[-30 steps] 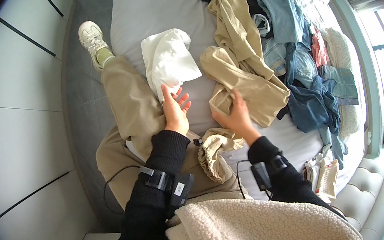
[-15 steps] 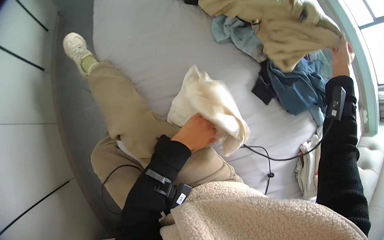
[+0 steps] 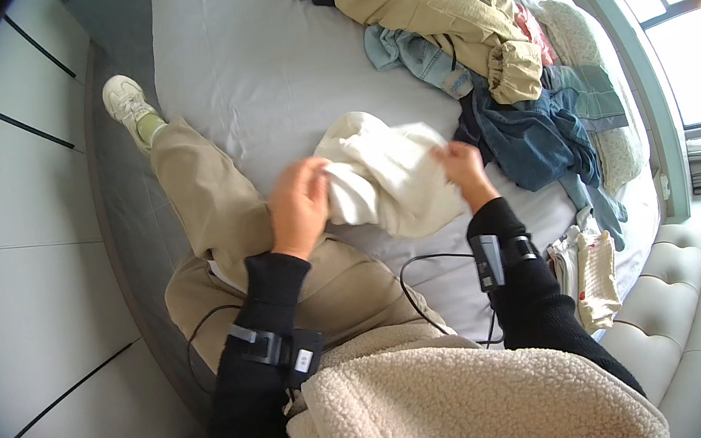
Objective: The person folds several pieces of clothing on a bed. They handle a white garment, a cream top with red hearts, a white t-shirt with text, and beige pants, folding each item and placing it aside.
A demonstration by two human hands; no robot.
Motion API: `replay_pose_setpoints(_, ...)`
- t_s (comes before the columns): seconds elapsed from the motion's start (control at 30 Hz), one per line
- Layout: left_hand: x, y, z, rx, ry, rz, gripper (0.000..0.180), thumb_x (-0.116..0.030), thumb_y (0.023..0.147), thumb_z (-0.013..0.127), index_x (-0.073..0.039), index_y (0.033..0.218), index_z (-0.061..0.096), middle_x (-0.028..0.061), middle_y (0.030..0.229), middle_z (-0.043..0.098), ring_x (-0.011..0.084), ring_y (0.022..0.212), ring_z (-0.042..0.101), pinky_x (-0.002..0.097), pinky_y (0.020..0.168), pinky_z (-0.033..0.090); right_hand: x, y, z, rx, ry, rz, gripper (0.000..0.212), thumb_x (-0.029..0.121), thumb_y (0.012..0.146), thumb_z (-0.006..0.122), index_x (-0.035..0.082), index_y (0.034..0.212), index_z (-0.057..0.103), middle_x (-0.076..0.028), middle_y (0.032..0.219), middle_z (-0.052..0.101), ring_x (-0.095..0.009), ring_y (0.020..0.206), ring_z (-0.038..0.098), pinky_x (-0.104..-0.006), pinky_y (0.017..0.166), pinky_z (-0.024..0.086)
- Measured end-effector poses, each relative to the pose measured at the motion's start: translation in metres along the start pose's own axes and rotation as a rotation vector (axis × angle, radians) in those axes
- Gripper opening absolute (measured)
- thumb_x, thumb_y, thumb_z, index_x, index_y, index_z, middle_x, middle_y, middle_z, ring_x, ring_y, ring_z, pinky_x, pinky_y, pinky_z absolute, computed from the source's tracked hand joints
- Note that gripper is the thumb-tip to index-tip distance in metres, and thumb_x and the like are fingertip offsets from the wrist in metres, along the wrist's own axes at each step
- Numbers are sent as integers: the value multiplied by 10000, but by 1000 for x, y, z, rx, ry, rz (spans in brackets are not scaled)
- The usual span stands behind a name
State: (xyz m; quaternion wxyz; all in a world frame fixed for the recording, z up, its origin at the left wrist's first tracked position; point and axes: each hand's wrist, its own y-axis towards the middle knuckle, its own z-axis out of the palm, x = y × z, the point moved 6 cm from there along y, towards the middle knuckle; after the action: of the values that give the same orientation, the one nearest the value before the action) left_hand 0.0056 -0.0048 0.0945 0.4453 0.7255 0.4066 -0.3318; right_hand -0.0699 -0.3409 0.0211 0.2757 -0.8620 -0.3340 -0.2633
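Observation:
A crumpled white garment (image 3: 390,179), its exact kind unclear, hangs between my two hands above the bed near my lap. My left hand (image 3: 301,206) is closed on its left edge. At the opposite edge, my right hand (image 3: 465,171) pinches the cloth, a little blurred by motion. Right of the garment lies a heap of loose clothes: khaki trousers (image 3: 428,12) with a gathered cuff on top, a light blue denim piece (image 3: 412,56) beneath, and a dark blue garment (image 3: 533,137) at the near side.
Folded light-coloured clothes (image 3: 592,273) lie near the tufted headboard (image 3: 669,289). A knitted cream piece (image 3: 621,151) is at the bed's right side. Cables run from the devices on both my wrists. White cabinets (image 3: 35,293) stand on the left, a window (image 3: 688,51) on the right.
My right hand has let go of the khaki trousers on the heap and come back left to the white garment. My left hand has shifted up and left, and the garment is spread wider.

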Motion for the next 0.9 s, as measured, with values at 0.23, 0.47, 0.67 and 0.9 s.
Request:
replay_pose_setpoints(0.23,-19,65,-133,-533,47,87,131,14,894,568,-50,954,665,52,903,672,176,860,634,288,779,497,51,-6,-177,-622,623,-389,190,91,919,640,-33,1045,706,-16,934,687,-71,813,581,-213,755,454)
replay_pose_setpoints(0.47,-55,44,-129,-337,345,359,132,60,785,600,-63,812,636,54,906,662,259,884,620,330,795,471,78,-69,-189,-643,939,-570,232,193,980,539,29,1095,654,19,878,618,-66,772,541,-219,694,431)
replay_pose_setpoints(0.67,-30,-20,-64,212,-26,14,59,-76,851,627,-74,876,681,61,916,660,212,792,640,310,675,503,54,-127,-42,183,723,-253,194,209,969,544,42,990,640,30,759,574,-62,637,489,-223,584,391)
replay_pose_setpoints(0.9,-10,-69,-7,908,-336,-684,352,-248,926,639,32,1137,603,29,880,643,72,701,584,221,503,479,87,-208,97,1167,458,-120,242,97,920,613,2,1135,671,-71,982,708,-97,811,637,-239,751,508)
